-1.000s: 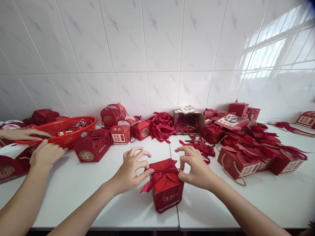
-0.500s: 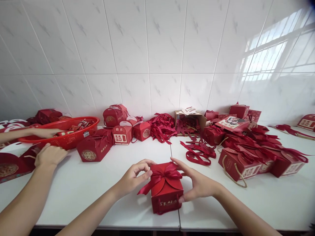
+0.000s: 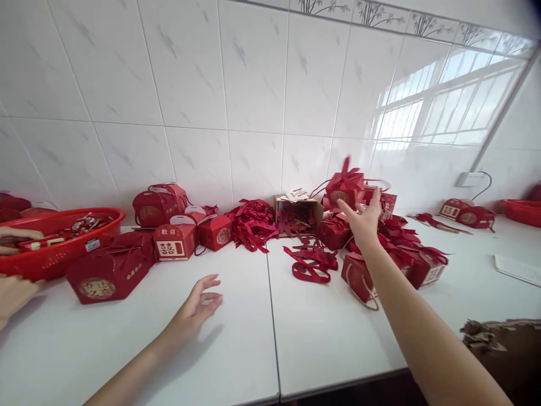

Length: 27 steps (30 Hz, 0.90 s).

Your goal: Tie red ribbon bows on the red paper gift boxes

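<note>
My right hand point(image 3: 364, 221) reaches over the heap of red gift boxes at the right, its fingers spread. Just beyond its fingertips is a red gift box point(image 3: 344, 190) with a ribbon bow, tilted and slightly blurred, above the heap. Whether the box rests on the others or is still in the air I cannot tell. My left hand point(image 3: 198, 307) hovers over the white table point(image 3: 236, 349) with nothing in it, fingers loosely curved and apart. Part of the heap, including more ribbon-tied gift boxes point(image 3: 426, 268), is hidden behind my right forearm.
A co-worker's hands point(image 3: 19, 296) are at a red plastic basket point(image 3: 105, 225) of small packets. Red gift boxes point(image 3: 112, 268) stand at the left. Loose red ribbons point(image 3: 253, 223) lie beside an open carton point(image 3: 319, 211). Torn cardboard point(image 3: 515, 344) is at the lower right.
The bow-tied gift box has gone from between my hands at the table's front to the heap at right. My right hand followed it and spread; the view turned right.
</note>
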### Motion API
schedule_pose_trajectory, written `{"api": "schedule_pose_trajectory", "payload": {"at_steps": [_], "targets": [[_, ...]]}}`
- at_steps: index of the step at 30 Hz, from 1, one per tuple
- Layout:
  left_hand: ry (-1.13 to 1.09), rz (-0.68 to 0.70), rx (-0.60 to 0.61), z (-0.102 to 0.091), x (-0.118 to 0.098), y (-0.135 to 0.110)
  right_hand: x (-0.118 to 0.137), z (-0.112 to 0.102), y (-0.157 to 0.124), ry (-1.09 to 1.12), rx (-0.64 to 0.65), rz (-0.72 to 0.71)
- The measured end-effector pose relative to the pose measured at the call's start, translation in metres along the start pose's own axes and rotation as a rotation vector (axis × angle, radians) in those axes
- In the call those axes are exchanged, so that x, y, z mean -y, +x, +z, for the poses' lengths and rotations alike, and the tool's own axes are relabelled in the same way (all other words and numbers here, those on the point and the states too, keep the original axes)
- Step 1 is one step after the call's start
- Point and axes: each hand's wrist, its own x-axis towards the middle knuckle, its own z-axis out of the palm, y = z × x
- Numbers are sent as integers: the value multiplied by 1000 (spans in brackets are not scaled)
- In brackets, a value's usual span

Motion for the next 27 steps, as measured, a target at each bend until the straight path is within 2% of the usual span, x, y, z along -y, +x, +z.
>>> {"api": "schedule_pose_trajectory", "payload": {"at_steps": [1,3,6,7,10,13,15,19,23,27], "targets": [[19,-9,-3,-1,4,1,-4,4,2,41,40,10],[53,-18,-16,-3,9,3,-19,18,-12,65,216,22],[168,17,-82,-7,13,10,-51,41,-57,-94,508,-10],[245,63,-143,-10,13,14,-62,47,-74,-206,610,-19],[486,214,-413,-19,18,34,-85,59,-115,-296,748,-12],[580,194,-634,-33,25,59,-97,62,-137,-313,831,1],[630,177,-704,-44,30,73,-100,61,-142,-384,884,-30],[707,136,-738,-64,33,97,-100,60,-146,-573,966,-150],[696,-24,-842,-82,33,115,-95,60,-148,-565,979,-182],[728,-95,-819,-92,34,123,-92,59,-147,-503,965,-191]]}}
